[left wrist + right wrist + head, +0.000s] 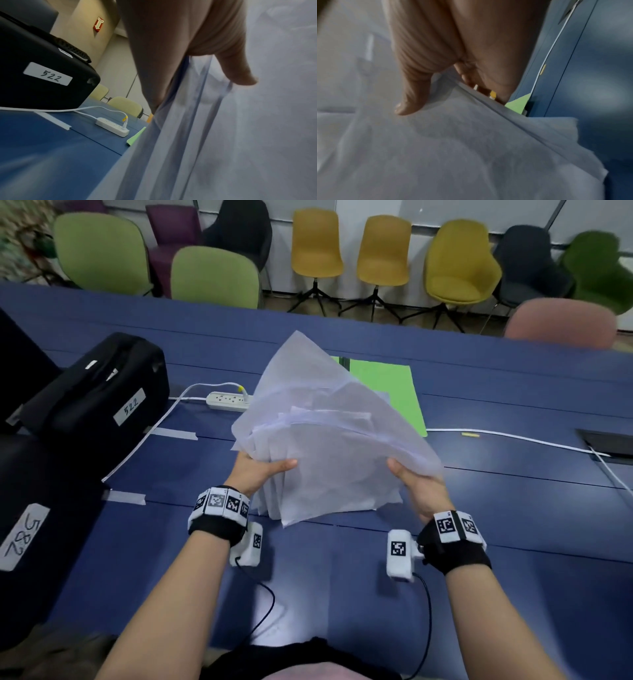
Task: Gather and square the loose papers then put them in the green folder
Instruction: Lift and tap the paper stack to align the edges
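**Papers gathered, not yet squared: stack stood on the table, corners fanned**

Grip: left hand [255,470] pinches the stack's left edge, thumb on the near face, other fingers hidden behind the sheets. Right hand [419,486] does the same on the right edge, thumb on top. Both are closed on the papers [329,440]; how tight, can't tell.

Location: papers sit at frame centre in the head view, lower corner on or just above the blue table [513,508]; contact isn't clear. Green folder [387,392] lies flat behind them at about 1 o'clock, partly hidden, closed as far as I can see.

Orientation: stack is tilted up and leaning away from the person. Sheets are rotated against each other, so there's no single clean axis; the tallest sheet peaks toward 12 o'clock, with others splaying to 10 and 4.

To do it well, my read:
- loosen both pinches so sheets can slide
- stand the stack on one long edge and tap it on the table, then turn it and tap the short edge
- keep palms flat against the side edges as guides
- risk: thin sheets buckle or slip out if gripped at the corners only
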Demonstrator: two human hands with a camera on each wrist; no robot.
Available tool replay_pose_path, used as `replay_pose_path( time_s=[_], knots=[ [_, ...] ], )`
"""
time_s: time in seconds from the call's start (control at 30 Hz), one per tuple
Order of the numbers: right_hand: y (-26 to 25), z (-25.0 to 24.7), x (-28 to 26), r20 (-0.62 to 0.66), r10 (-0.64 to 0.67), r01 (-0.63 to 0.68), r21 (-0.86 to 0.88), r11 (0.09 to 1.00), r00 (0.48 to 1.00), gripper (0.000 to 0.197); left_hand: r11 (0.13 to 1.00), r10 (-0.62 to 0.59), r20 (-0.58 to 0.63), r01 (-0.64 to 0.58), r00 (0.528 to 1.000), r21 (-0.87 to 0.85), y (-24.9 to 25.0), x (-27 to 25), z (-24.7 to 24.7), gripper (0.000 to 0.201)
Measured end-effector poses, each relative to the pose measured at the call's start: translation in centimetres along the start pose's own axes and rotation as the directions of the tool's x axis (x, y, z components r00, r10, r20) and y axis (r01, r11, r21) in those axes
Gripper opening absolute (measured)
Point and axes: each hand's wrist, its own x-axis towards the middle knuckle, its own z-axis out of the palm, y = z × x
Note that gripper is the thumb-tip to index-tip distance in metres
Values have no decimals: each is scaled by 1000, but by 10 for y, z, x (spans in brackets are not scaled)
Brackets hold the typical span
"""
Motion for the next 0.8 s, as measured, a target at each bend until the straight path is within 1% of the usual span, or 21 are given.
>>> replay_pose_path(
  time_s=[0.07, 0.17, 0.27, 0.3, 0.33, 0.37, 0.4, 0.43, 0.5, 0.6, 0.7, 0.73, 0.8],
  knots=[
    [-8, -2, 4, -43, -87, 90, 64, 994, 995, 65, 1000, -10, 13, 9, 1000, 22, 2, 3, 1, 70],
    [-28, -4, 9, -103, -181, 193, 123, 974, 978, 39, 1000, 5, 38, -6, 999, 16, 3, 9, 2, 75],
    [-44, -5, 8, -175, -278, 291, 59, 955, 945, 17, 1000, 19, 39, -20, 999, 18, 2, 11, 2, 73],
    [-47, -5, 9, -186, -313, 325, 37, 945, 931, 5, 1000, 21, 40, -22, 999, 20, 0, 12, 3, 73],
    [-52, -5, 9, -198, -345, 353, 8, 935, 917, 10, 1000, 19, 38, -20, 999, 21, 0, 13, 3, 74],
    [-55, -5, 10, -208, -376, 376, -45, 926, 903, 23, 1000, 15, 33, -16, 999, 22, -2, 14, 2, 74],
    [-58, -6, 11, -198, -399, 388, -93, 917, 895, 30, 1000, 8, 31, -8, 1000, 21, -3, 14, 2, 74],
    [-61, -5, 12, -177, -422, 403, -135, 905, 889, 33, 1000, 0, 32, 0, 999, 23, -4, 15, 2, 73],
    [-66, 1, 11, -104, -469, 445, -192, 875, 877, 32, 1000, -9, 53, 8, 999, 27, -6, 15, 2, 70],
    [-66, 16, 13, -34, -491, 472, -224, 853, 870, 29, 999, -11, 91, 6, 996, 50, -7, 15, 1, 62],
    [-63, 32, 14, 80, -480, 481, -290, 827, 874, 11, 998, -11, 105, 5, 994, 65, -5, 12, 2, 51],
    [-63, 35, 13, 108, -474, 483, -308, 820, 874, 9, 998, -6, 97, 0, 995, 61, -3, 10, 4, 46],
    [-62, 34, 13, 123, -478, 490, -327, 808, 870, 24, 999, 9, 73, -12, 997, 42, -3, 10, 6, 38]
  ],
)
